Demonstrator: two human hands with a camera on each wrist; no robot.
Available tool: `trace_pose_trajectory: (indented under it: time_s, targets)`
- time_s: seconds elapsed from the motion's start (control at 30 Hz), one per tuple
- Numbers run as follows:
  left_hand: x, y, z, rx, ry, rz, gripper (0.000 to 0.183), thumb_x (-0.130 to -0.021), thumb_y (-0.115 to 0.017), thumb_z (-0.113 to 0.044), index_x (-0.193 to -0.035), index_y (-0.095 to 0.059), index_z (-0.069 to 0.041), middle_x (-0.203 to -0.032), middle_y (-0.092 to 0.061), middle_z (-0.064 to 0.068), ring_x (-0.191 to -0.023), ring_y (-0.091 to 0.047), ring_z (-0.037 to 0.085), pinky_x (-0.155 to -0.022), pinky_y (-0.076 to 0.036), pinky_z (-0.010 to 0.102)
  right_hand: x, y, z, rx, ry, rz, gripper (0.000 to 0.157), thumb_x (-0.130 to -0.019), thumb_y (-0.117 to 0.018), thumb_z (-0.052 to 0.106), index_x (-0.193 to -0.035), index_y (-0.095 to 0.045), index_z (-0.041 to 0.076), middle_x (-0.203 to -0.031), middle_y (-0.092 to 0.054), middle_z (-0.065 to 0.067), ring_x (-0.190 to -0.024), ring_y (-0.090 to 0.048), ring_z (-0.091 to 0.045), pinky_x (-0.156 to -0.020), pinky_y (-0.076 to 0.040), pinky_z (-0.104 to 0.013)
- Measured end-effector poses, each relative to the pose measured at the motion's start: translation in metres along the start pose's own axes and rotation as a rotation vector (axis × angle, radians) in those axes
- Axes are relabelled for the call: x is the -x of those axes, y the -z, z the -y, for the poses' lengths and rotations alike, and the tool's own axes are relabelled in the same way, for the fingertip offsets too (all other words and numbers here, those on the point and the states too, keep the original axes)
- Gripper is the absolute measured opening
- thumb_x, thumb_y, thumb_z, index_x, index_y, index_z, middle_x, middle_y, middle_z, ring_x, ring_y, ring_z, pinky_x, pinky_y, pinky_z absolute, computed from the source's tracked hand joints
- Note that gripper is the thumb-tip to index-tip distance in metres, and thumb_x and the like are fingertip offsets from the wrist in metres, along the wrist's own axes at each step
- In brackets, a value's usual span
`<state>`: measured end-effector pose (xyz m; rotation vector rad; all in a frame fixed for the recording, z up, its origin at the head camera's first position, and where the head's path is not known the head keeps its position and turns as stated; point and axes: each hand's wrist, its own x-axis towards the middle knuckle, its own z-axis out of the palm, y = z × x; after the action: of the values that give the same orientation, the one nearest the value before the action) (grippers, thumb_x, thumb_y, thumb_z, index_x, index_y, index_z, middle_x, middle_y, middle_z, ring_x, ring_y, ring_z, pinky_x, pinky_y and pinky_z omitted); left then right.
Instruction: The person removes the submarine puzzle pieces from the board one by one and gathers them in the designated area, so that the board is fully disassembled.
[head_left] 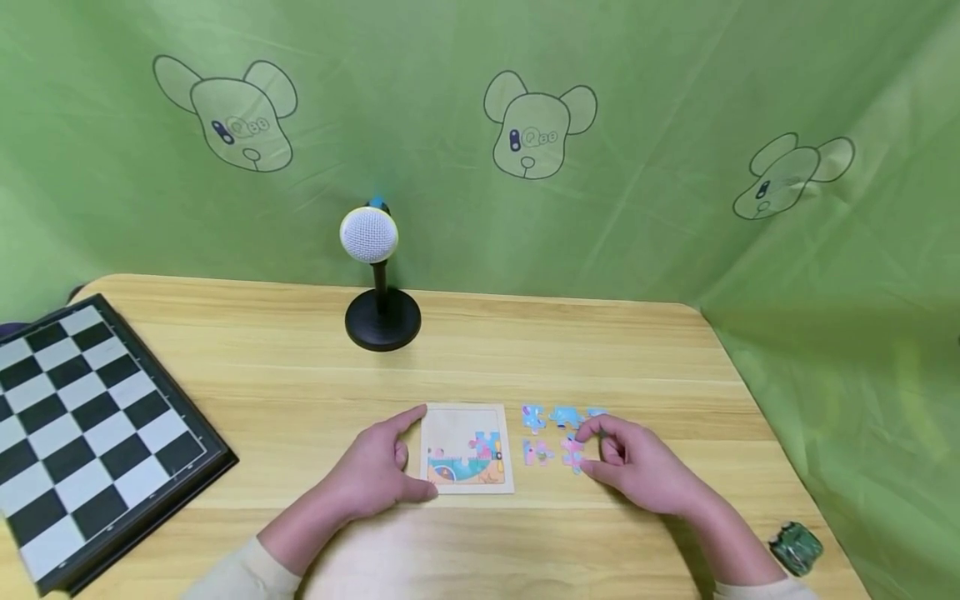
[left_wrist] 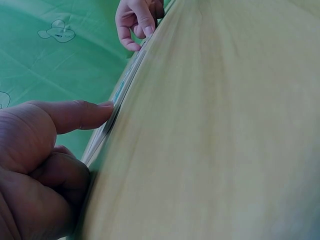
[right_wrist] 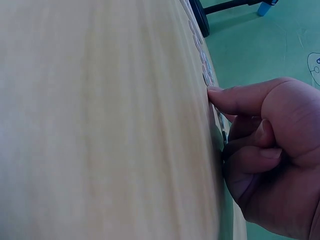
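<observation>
A wooden jigsaw puzzle board (head_left: 459,422) lies flat on the table, its lower part filled with joined coloured pieces and its upper part bare wood. My left hand (head_left: 378,467) holds the board's left side, index finger at the upper corner and thumb at the lower one. To the right of the board, my right hand (head_left: 645,467) pinches a pink puzzle piece (head_left: 572,454) between thumb and index finger, at table level. Loose beside it are a pink piece (head_left: 537,452), a blue piece (head_left: 533,417) and a blue elephant piece (head_left: 566,416). Another blue piece (head_left: 596,412) is partly behind the right hand.
A black-and-white chessboard (head_left: 97,417) takes up the table's left side. Towards the back stands a microphone (head_left: 369,236) on a round black base (head_left: 382,321). A small dark green object (head_left: 797,548) lies by the right edge. Green cloth (head_left: 450,233) hangs behind.
</observation>
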<state>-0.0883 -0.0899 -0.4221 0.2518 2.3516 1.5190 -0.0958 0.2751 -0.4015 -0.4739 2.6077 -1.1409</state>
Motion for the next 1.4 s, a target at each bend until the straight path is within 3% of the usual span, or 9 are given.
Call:
trace_pose_trajectory:
  time_s: [0.27,0.5,0.67,0.8,0.87,0.93,1.0,1.07,1.4]
  targets:
    - [-0.001,0.0,0.0,0.022,-0.014,0.014,0.105,-0.063,-0.093,-0.006,-0.153,-0.038,-0.003,-0.055,-0.034,-0.004,-0.047,-0.03,0.012,-0.047,-0.029,0.026,0.0,-0.002,0.004,-0.004,0.035,-0.04,0.025,-0.09,-0.076,0.013,-0.112,-0.064,0.011,-0.063,-0.036,0.008,-0.055,-0.035,-0.005,-0.072,-0.045,-0.027]
    - [0.0,0.001,-0.001,0.004,-0.016,0.016,0.106,-0.063,-0.093,-0.007,-0.153,-0.038,-0.005,-0.056,-0.033,-0.004,-0.047,-0.029,0.011,-0.047,-0.029,0.025,-0.008,-0.023,0.025,-0.061,0.086,-0.111,0.03,-0.087,-0.078,0.011,-0.115,-0.066,0.011,-0.062,-0.037,0.01,-0.055,-0.036,-0.004,-0.071,-0.046,-0.028]
    - [0.0,0.001,-0.001,0.008,-0.029,0.025,0.103,-0.064,-0.091,-0.006,-0.153,-0.039,-0.004,-0.054,-0.031,-0.004,-0.046,-0.027,0.012,-0.046,-0.027,0.025,-0.016,-0.045,0.043,-0.086,0.077,-0.073,0.034,-0.087,-0.078,0.011,-0.118,-0.065,0.012,-0.06,-0.036,0.01,-0.054,-0.034,-0.003,-0.085,-0.05,-0.031]
    - [0.0,0.0,-0.001,0.002,-0.028,0.02,0.099,-0.067,-0.09,-0.006,-0.152,-0.04,-0.004,-0.054,-0.032,-0.004,-0.045,-0.028,0.011,-0.046,-0.028,0.025,-0.025,-0.059,0.056,-0.097,0.041,-0.046,0.037,-0.087,-0.078,0.011,-0.121,-0.064,0.011,-0.059,-0.035,0.01,-0.052,-0.032,-0.003,-0.1,-0.045,-0.036]
    - [0.0,0.0,0.0,-0.002,-0.026,0.017,0.097,-0.069,-0.089,-0.007,-0.152,-0.04,-0.004,-0.054,-0.033,-0.004,-0.045,-0.029,0.011,-0.046,-0.028,0.025,-0.029,-0.066,0.062,-0.091,0.01,-0.048,0.039,-0.086,-0.079,0.012,-0.122,-0.064,0.012,-0.058,-0.038,0.009,-0.051,-0.033,-0.004,-0.095,-0.048,-0.035]
    - [0.0,0.0,0.0,-0.005,-0.026,0.014,0.095,-0.07,-0.089,-0.008,-0.152,-0.04,-0.004,-0.055,-0.034,-0.004,-0.045,-0.03,0.011,-0.046,-0.029,0.025,-0.031,-0.072,0.067,-0.077,-0.011,-0.052,0.04,-0.086,-0.08,0.013,-0.123,-0.064,0.011,-0.058,-0.04,0.008,-0.05,-0.034,-0.004,-0.077,-0.051,-0.03]
    - [-0.001,0.0,0.001,-0.006,-0.029,0.009,0.093,-0.072,-0.088,-0.009,-0.151,-0.041,-0.004,-0.055,-0.035,-0.004,-0.045,-0.031,0.012,-0.046,-0.028,0.025,-0.033,-0.077,0.072,-0.062,-0.031,-0.057,0.042,-0.085,-0.08,0.014,-0.124,-0.063,0.01,-0.058,-0.042,0.006,-0.049,-0.036,-0.005,-0.059,-0.045,-0.026]
    - [-0.001,0.0,0.001,-0.012,-0.031,0.008,0.092,-0.072,-0.088,-0.009,-0.151,-0.042,-0.004,-0.055,-0.036,-0.004,-0.045,-0.031,0.011,-0.045,-0.028,0.025,-0.035,-0.081,0.074,-0.051,-0.039,-0.057,0.043,-0.085,-0.08,0.014,-0.124,-0.062,0.008,-0.059,-0.043,0.005,-0.049,-0.036,-0.006,-0.051,-0.039,-0.025]
    - [0.0,0.001,0.0,-0.023,-0.021,0.005,0.093,-0.071,-0.089,-0.009,-0.151,-0.042,-0.004,-0.056,-0.037,-0.003,-0.046,-0.033,0.012,-0.046,-0.029,0.025,-0.038,-0.087,0.08,-0.028,-0.064,-0.016,0.043,-0.086,-0.078,0.011,-0.124,-0.058,0.007,-0.062,-0.047,0.003,-0.05,-0.039,-0.007,-0.051,-0.04,-0.026]
